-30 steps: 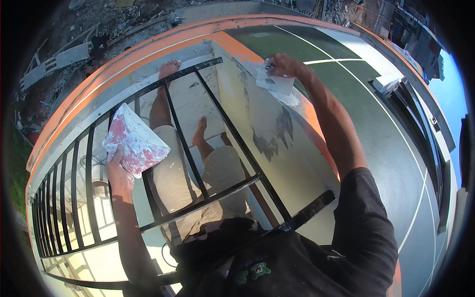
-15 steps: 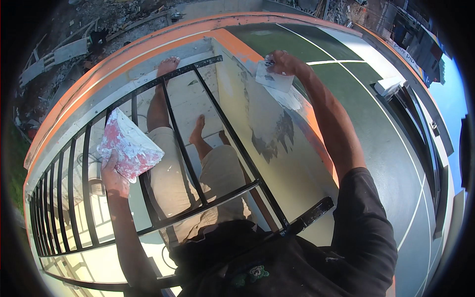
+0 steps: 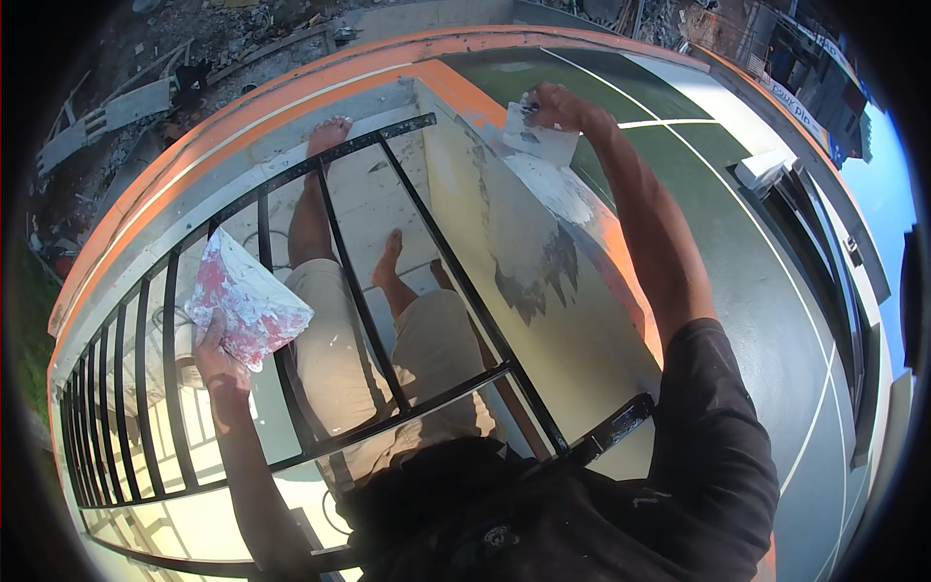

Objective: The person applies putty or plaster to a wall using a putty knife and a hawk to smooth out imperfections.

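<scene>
Nearest the camera is the person's black short-sleeved shirt, with the black metal railing and the beige cloth shorts below it. Over the railing's left part, the left grip is closed on the lower left edge of a thin red board coated with white paste. The board looks light and fairly stiff, and its smeared face would probably be slippery, so the bare rim, with the fingers spread underneath, seems the safest hold. Farther out to the right, the right grip is clenched around the upper edge of a flat, whitish rectangular scraper, held over the top of the pale yellow wall; whether its lower edge touches the surface is hard to tell. That blade appears thin, light and somewhat flexible, best pinched along the edge away from the paste. Just beside it lies a white paste patch along the orange border, above a ragged grey patch. Beyond are the dark green white-lined surface and, farthest off, grey rubble.
</scene>
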Action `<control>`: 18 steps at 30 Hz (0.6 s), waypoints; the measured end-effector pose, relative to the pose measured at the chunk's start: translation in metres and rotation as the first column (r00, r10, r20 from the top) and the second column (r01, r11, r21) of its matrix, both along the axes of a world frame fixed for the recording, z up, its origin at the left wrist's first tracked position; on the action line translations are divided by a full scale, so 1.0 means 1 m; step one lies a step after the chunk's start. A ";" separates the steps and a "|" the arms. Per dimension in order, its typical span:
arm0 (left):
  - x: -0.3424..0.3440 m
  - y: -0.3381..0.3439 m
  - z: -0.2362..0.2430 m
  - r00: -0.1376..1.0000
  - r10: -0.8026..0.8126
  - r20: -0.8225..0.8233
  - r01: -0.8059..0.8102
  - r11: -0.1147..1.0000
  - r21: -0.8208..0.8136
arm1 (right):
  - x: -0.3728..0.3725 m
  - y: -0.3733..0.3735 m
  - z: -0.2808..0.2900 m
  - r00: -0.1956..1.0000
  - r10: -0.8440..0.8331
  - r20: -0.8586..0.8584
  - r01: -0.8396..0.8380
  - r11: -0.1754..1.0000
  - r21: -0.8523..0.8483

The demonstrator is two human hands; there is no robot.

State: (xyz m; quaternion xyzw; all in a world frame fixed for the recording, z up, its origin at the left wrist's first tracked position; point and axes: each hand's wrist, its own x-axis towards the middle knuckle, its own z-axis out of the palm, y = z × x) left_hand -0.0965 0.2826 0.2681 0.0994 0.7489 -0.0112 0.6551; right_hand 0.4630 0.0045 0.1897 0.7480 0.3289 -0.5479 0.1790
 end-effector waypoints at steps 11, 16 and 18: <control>-0.005 0.000 -0.004 0.999 -0.024 -0.048 0.025 1.000 0.018 | -0.014 0.018 0.043 0.946 0.017 -0.323 -0.095 0.969 -0.226; 0.000 0.002 0.001 0.997 -0.021 -0.074 0.023 0.999 0.028 | -0.016 0.009 0.022 0.962 -0.009 -0.272 -0.051 0.976 -0.210; 0.003 0.004 0.005 0.997 -0.021 -0.078 0.022 1.000 0.019 | -0.016 0.005 0.011 0.968 -0.010 -0.249 -0.044 0.976 -0.211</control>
